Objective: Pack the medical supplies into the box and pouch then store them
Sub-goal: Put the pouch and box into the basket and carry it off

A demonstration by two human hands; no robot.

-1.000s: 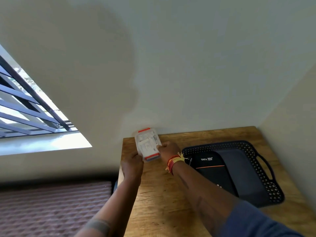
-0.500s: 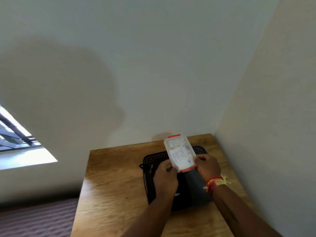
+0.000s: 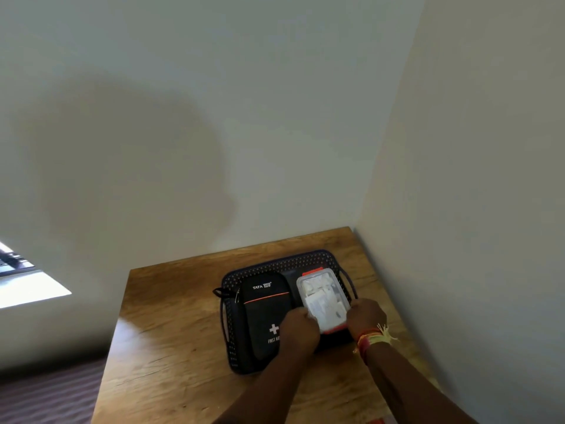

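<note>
- At the table's (image 3: pixel 171 325) far right corner, a basket (image 3: pixel 276 264) holds a pouch (image 3: pixel 265 313) lettered "TATA 1mg", "FIRST AID".
- Left hand (image 3: pixel 299 329) and right hand (image 3: pixel 366 314) grip the box (image 3: pixel 322 296) beside the pouch.

I see the basket (image 3: pixel 276 264) on the table (image 3: pixel 171 325), near the wall corner. In it, the pouch (image 3: pixel 264 313) lies left, the box (image 3: pixel 322 296) right between my left hand (image 3: pixel 301 330) and right hand (image 3: pixel 365 316)

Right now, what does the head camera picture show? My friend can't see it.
Two hands, left hand and right hand, hold a clear plastic box with red clips in a dark basket, beside a black first aid pouch. The basket sits on a wooden table in a corner between pale walls.
</note>
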